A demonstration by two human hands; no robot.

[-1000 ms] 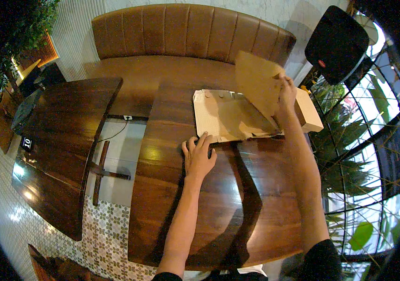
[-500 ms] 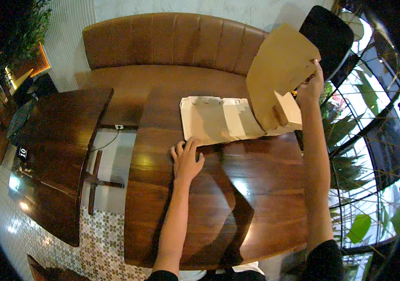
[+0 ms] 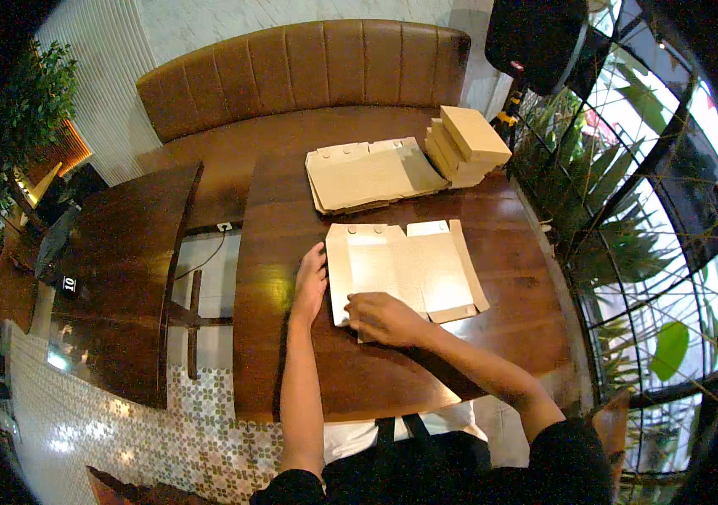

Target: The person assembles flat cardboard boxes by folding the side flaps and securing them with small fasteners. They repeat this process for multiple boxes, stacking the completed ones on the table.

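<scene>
An unfolded cardboard box [image 3: 392,265] lies flat on the dark wooden table, its pale inner face up, with creases and small flaps along the edges. My left hand [image 3: 311,282] rests at its left side, fingers stretched along the edge. Bent over the near left corner, my right hand [image 3: 384,318] has its fingers curled together on a flap there. The fingertips are partly hidden. Farther back lies a stack of flat cardboard box blanks [image 3: 367,175]. Beside that stack, to the right, several folded cardboard boxes [image 3: 472,139] are piled up.
The wooden table [image 3: 275,379] is bordered by a brown padded bench [image 3: 308,71] behind. A second table [image 3: 115,286] stands to the left across a gap with a cable. On the right are a metal grid window with plants [image 3: 582,210] and a black speaker-like box [image 3: 535,38].
The raised cardboard sheet has come down and lies flat nearer me. My right hand has moved from the far right to its near left corner. The piled boxes now show.
</scene>
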